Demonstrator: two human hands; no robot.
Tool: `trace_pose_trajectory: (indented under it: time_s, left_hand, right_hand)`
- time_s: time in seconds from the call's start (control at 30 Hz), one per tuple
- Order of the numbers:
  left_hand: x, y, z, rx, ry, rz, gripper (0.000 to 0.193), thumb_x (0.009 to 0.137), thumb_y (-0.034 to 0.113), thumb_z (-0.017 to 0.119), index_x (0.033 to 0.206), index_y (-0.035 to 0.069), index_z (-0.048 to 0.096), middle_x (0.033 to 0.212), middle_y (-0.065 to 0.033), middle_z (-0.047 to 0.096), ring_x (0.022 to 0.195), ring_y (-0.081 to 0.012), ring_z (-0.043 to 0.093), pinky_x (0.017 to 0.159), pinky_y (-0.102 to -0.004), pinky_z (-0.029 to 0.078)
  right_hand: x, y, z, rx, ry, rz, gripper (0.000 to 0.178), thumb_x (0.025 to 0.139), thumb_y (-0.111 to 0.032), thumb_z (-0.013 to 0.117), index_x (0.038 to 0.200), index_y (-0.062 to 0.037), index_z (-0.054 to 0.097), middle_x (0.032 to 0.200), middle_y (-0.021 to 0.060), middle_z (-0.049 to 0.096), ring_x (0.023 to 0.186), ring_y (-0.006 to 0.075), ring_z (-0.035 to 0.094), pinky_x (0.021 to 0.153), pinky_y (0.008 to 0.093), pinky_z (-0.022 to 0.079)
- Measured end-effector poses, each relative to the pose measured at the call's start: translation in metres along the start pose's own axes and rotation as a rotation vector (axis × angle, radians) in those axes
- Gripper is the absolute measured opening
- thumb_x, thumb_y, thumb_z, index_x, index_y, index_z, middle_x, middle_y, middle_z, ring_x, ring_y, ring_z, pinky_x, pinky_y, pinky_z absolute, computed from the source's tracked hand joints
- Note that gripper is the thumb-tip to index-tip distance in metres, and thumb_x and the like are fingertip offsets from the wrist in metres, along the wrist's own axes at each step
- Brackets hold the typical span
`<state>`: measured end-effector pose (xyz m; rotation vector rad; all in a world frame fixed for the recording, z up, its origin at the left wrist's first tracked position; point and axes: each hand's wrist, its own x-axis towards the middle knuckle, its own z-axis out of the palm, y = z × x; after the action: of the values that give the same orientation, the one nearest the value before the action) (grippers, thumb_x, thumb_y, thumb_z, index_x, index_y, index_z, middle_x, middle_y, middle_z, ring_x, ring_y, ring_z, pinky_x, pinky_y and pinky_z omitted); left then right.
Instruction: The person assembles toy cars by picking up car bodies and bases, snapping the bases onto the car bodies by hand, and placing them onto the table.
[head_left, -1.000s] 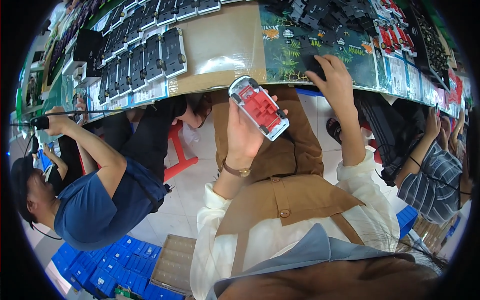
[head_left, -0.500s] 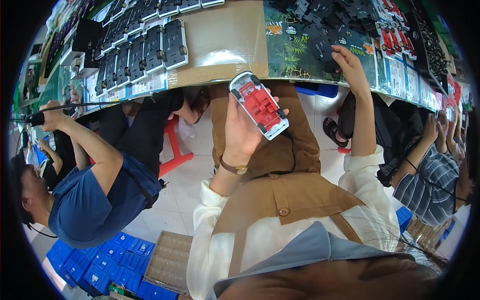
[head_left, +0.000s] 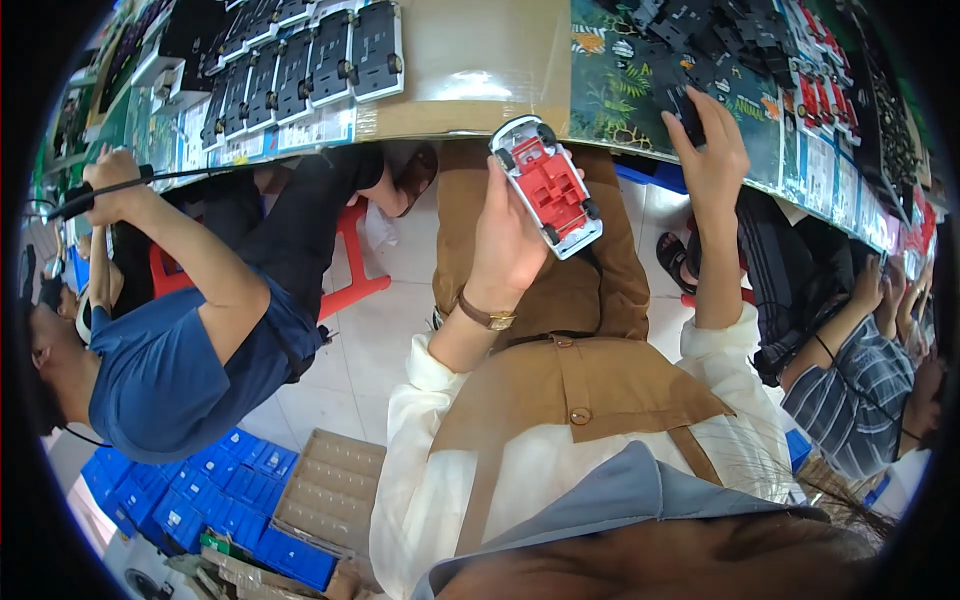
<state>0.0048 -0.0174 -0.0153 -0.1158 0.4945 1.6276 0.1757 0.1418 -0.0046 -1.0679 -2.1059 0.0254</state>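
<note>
A toy car body (head_left: pixel 556 205), white outside with a red interior and black wheels, lies underside up in my left hand (head_left: pixel 508 240). The fingers of that hand wrap round its sides, over my lap in front of the table edge. At the table's front right, my right hand (head_left: pixel 715 155) pinches a dark toy car base plate (head_left: pixel 686 116) between thumb and fingers. The plate is seen tilted and partly hidden by the fingers. Just beyond it is a heap of loose black base plates (head_left: pixel 715 45) on a printed green sheet (head_left: pixel 625 105).
Rows of toy cars with black undersides (head_left: pixel 375 50) stand on the table's left. Brown cardboard (head_left: pixel 480 50) covers the middle. More red-and-white car bodies (head_left: pixel 825 95) line the right. People sit close on both sides; blue boxes (head_left: pixel 215 485) are stacked behind on the left.
My right hand has gone from fingering a plate at the near edge of the heap to holding a tilted one. The toy car stays in my left hand; the whole view has shifted slightly.
</note>
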Motion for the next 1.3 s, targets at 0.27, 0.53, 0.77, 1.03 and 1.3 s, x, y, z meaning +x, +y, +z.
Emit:
trace_pose_trajectory:
  time_s: [0.27,0.53,0.77,1.03,1.3]
  left_hand:
    - [0.004,-0.009,0.008,0.009,0.048,0.027,0.053,0.097,0.045,0.023,0.129,0.007,0.040,0.125,-0.0087,0.050,0.115,-0.0224,0.048,0.101,-0.0370,0.036]
    - [0.000,-0.012,0.006,0.068,0.000,0.082,0.054,0.097,0.047,0.021,0.130,0.009,0.040,0.125,-0.0101,0.050,0.114,-0.0220,0.048,0.100,-0.0360,0.036]
    - [-0.006,-0.011,0.005,0.118,-0.067,0.151,0.046,0.096,0.041,0.034,0.127,0.007,0.039,0.119,-0.0085,0.052,0.110,-0.0199,0.050,0.096,-0.0352,0.040]
    - [-0.002,-0.007,0.003,0.298,0.050,0.270,0.037,0.089,0.009,0.049,0.124,0.003,0.037,0.114,-0.0105,0.054,0.104,-0.0201,0.053,0.090,-0.0335,0.044]
    - [-0.003,-0.001,0.000,0.347,0.028,0.333,0.034,0.089,0.009,0.047,0.120,0.000,0.039,0.113,-0.0166,0.055,0.098,-0.0220,0.058,0.087,-0.0348,0.048]
  right_hand:
    - [-0.024,-0.097,-0.038,0.282,-0.190,-0.213,0.036,0.063,-0.013,0.076,0.096,-0.0024,0.065,0.095,0.0141,0.064,0.081,0.0267,0.062,0.070,0.0319,0.050]
    - [-0.041,-0.107,-0.022,0.236,-0.248,-0.191,0.038,0.064,-0.015,0.077,0.099,-0.0061,0.065,0.097,0.0117,0.061,0.080,0.0252,0.061,0.066,0.0316,0.051]
    - [-0.045,-0.114,-0.021,0.228,-0.320,-0.128,0.034,0.068,-0.014,0.075,0.100,-0.0081,0.065,0.102,0.0094,0.057,0.080,0.0223,0.061,0.066,0.0292,0.053]
    - [-0.040,-0.118,-0.011,0.326,-0.322,-0.076,0.026,0.072,-0.006,0.071,0.098,-0.0066,0.065,0.100,0.0100,0.057,0.077,0.0222,0.061,0.065,0.0287,0.051]
    - [-0.031,-0.096,-0.002,1.084,-0.755,0.609,0.037,0.084,-0.009,0.061,0.118,0.0002,0.050,0.103,0.0084,0.057,0.085,0.0102,0.058,0.072,0.0213,0.047]
